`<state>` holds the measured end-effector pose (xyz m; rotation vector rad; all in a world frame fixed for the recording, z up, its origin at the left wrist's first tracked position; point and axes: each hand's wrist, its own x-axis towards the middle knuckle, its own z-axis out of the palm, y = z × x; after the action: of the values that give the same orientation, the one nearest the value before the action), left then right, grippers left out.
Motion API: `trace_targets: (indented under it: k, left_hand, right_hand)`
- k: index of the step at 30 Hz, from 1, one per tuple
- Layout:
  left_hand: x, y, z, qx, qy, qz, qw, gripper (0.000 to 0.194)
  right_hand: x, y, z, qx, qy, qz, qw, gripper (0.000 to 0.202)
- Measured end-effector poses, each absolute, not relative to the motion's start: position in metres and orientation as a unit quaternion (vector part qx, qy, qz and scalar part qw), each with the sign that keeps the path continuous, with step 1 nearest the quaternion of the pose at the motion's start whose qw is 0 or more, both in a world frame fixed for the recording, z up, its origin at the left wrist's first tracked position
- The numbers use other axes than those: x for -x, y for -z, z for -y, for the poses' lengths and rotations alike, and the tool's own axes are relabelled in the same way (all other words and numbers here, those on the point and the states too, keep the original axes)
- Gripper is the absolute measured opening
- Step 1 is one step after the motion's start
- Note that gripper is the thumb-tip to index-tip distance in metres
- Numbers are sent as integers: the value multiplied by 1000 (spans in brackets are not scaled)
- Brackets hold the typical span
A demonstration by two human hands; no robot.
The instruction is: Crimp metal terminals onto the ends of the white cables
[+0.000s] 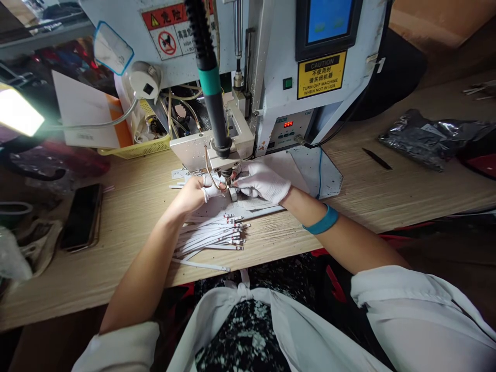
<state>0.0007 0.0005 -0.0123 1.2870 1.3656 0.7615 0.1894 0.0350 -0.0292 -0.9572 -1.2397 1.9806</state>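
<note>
My left hand (197, 192), with white covers on some fingers, is beneath the machine's head, its fingertips pinched together. From the right my right hand (265, 181) in a white glove meets it there, thumb and finger closed at the same spot. What they pinch is too small and too covered to make out. Right above both sets of fingertips stands the soldering head (222, 139), a dark rod with a green band and a thin curved tube. A small metal block (233, 194) sits between the hands. Just in front lies a loose pile of flat white strips (209, 235) with small dark and red ends.
The white machine (279, 67) rises behind, with a screen (329, 20) and a red-digit controller (289, 126). A phone (82, 217) lies left, near a bright lamp (19, 112) and a yellow basket (134, 149). Rightward are a dark pointed tool (376, 158) and silvery bags (424, 137).
</note>
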Motion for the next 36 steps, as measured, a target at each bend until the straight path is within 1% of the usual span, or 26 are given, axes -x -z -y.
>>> trace_targets:
  k: [10, 16, 20, 22, 24, 26, 27, 30, 32, 34, 36]
  left_hand:
    - [0, 13, 0, -545, -314, -575, 523, 28]
    - [-1, 8, 2, -585, -306, -570, 489, 31]
    - [9, -2, 9, -622, -277, -579, 449, 34]
    - [17, -8, 15, -647, -215, -586, 438, 34]
    - [25, -12, 19, -677, -134, -582, 430, 31]
    - [29, -11, 21, -704, -86, -587, 390, 25]
    - [31, -9, 21, -714, -83, -600, 351, 23]
    - [32, 2, 16, -731, -101, -645, 200, 27]
    - [32, 11, 12, -739, -101, -652, 136, 30]
    - [32, 18, 8, -755, -95, -637, 123, 31]
    - [32, 23, 6, -773, -94, -612, 138, 28]
  right_hand:
    - [-191, 29, -35, 369, -736, 491, 286, 21]
    - [-192, 29, -32, 379, -678, 541, 324, 23]
    - [-204, 23, -37, 412, -586, 619, 321, 12]
    - [-212, 19, -41, 445, -492, 678, 316, 6]
    - [-217, 19, -45, 474, -398, 728, 296, 8]
    - [-219, 20, -49, 485, -342, 762, 259, 15]
    - [-220, 22, -50, 488, -322, 775, 240, 19]
    - [-224, 28, -54, 493, -253, 809, 195, 23]
    - [-227, 31, -57, 495, -222, 822, 174, 21]
    - [-228, 34, -59, 491, -211, 831, 157, 19]
    - [-228, 36, -60, 483, -208, 839, 136, 17]
